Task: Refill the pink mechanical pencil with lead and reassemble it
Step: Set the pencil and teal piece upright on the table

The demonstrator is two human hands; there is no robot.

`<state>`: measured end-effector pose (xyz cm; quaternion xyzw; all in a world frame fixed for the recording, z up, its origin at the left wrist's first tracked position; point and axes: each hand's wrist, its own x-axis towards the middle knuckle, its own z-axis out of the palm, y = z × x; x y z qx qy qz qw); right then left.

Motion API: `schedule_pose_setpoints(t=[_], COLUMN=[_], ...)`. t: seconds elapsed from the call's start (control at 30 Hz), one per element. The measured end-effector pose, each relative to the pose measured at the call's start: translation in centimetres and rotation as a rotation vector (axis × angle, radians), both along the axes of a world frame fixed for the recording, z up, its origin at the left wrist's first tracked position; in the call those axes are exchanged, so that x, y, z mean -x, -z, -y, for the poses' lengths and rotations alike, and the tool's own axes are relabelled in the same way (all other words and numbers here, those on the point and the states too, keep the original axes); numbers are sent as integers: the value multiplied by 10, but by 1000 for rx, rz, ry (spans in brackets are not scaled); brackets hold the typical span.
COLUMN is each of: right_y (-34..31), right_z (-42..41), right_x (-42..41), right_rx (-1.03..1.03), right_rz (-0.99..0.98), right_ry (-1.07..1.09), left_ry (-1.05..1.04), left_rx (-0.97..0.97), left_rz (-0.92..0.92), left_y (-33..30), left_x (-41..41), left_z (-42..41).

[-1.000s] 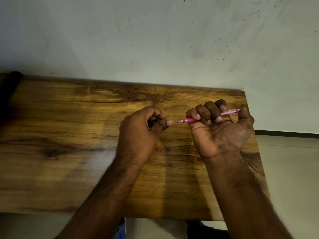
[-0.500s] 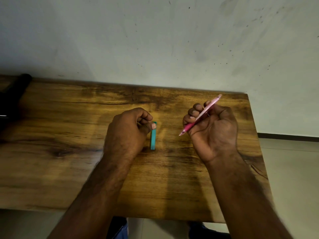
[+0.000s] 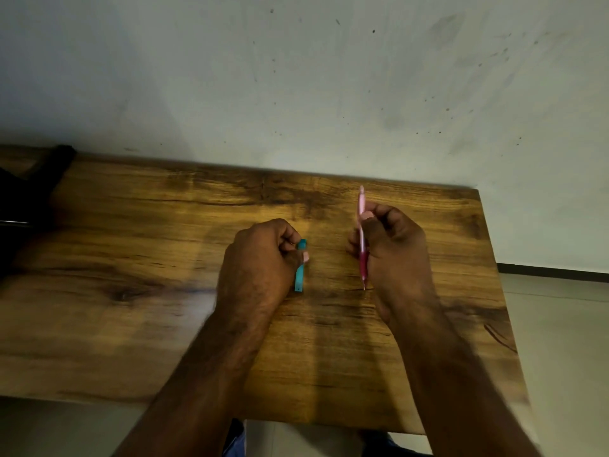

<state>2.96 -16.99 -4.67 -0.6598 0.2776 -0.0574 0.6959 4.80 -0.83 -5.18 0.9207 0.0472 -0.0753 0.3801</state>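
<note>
Two bare hands over one wooden table (image 3: 131,258): one left hand (image 3: 260,262), one right hand (image 3: 392,252). One pink mechanical pencil (image 3: 362,239), in the right hand, standing near upright, tip down. One small teal case (image 3: 300,268), in the left hand, also near upright. One dark object (image 3: 29,192) at the far left edge, too dim to identify. One pale, speckled wall (image 3: 296,87) beyond.
</note>
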Motion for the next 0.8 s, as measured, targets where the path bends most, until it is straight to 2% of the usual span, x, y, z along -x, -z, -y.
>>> schedule_pose_setpoints(t=[0.07, 0.33, 0.8], right_y=[5, 9, 4], right_z=[1, -1, -13], right_x=[1, 6, 11], right_rx=[193, 668, 982], right_rz=[-45, -108, -83], right_ry=[-41, -215, -308], left_ry=[6, 29, 51], left_rx=[-5, -63, -68], left_rz=[0, 16, 53], left_y=[0, 2, 12], left_x=[1, 2, 2], left_z=[1, 7, 9])
